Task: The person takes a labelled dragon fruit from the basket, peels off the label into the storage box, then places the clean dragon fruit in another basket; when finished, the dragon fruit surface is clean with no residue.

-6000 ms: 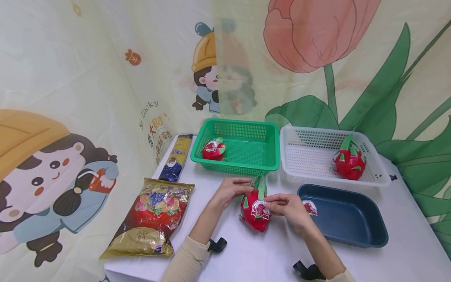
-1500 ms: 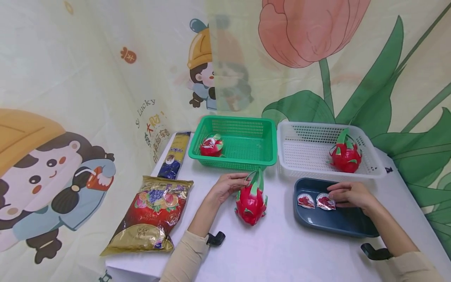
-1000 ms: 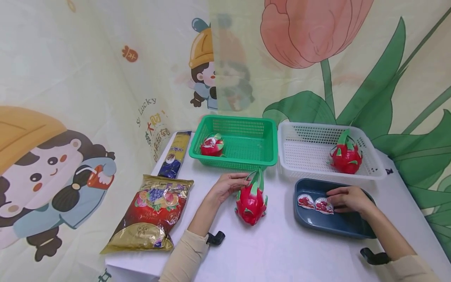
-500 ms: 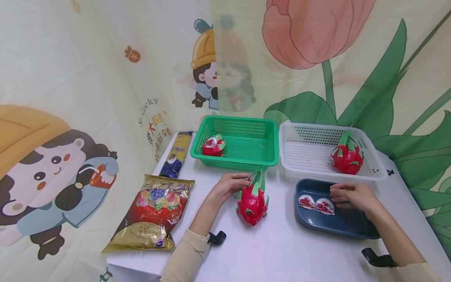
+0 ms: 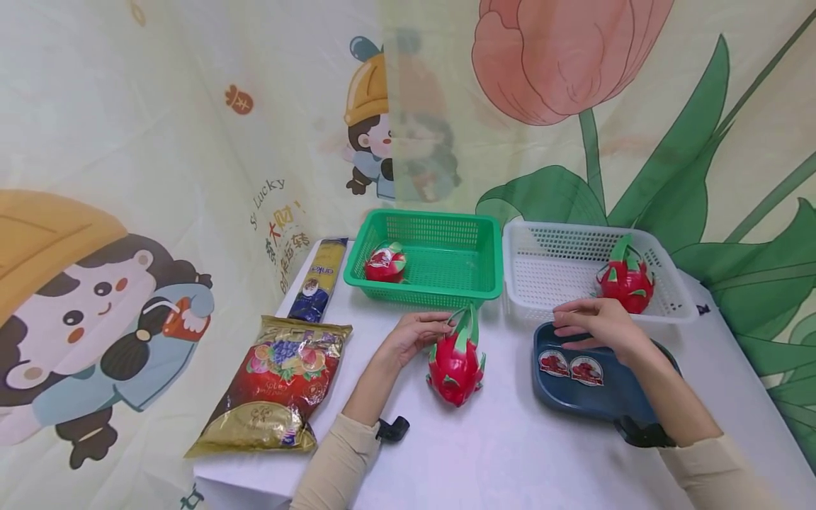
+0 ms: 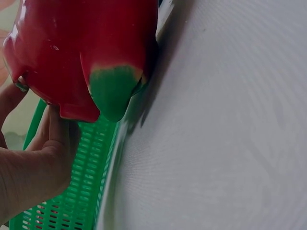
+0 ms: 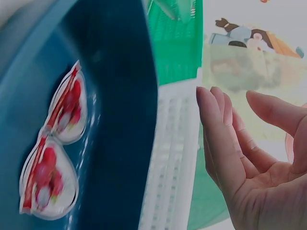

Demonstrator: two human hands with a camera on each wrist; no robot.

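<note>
My left hand point(image 5: 413, 338) holds a red dragon fruit point(image 5: 455, 370) by the green leaves at its top, and the fruit stands on the table with no label on the side facing me. In the left wrist view the thumb and fingers reach behind the red body point(image 6: 91, 43). My right hand point(image 5: 596, 324) hovers over the back edge of a dark blue tray point(image 5: 612, 404), fingers extended and nothing between them; the right wrist view shows its open palm point(image 7: 259, 163). Two round dragon-fruit stickers point(image 5: 554, 363) lie side by side in the tray.
Behind stand a green basket point(image 5: 446, 289) holding a labelled dragon fruit point(image 5: 385, 263) and a white basket point(image 5: 535, 301) holding another dragon fruit point(image 5: 627, 285). To the left lie a red-and-gold candy bag point(image 5: 274, 386) and a narrow blue-gold packet point(image 5: 319, 280).
Six seconds ago my right hand pinched a sticker at the held fruit; now that sticker lies beside the other in the tray. The right hand has just lifted off, moving left and back.
</note>
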